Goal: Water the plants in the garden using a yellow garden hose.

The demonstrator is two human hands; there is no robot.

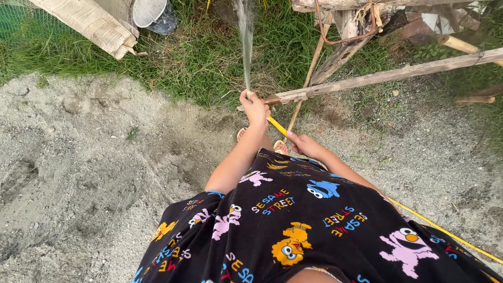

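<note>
My left hand [255,108] is closed around the nozzle end of a yellow garden hose [276,126], thumb over the tip. A thin stream of water [245,42] shoots from it away from me over the grass [204,57]. My right hand [304,144] grips the same hose a short way behind the left. The hose then passes behind my body and shows again as a yellow line on the ground at lower right. My black patterned dress [293,225] fills the lower middle of the view, and my sandalled feet show just below my hands.
Sandy, uneven ground [89,167] lies left and right of me. Rough wooden poles [387,76] and a rusty bent rod [340,36] cross the upper right. A rolled cardboard piece [89,23] and a white bucket [152,13] sit at upper left.
</note>
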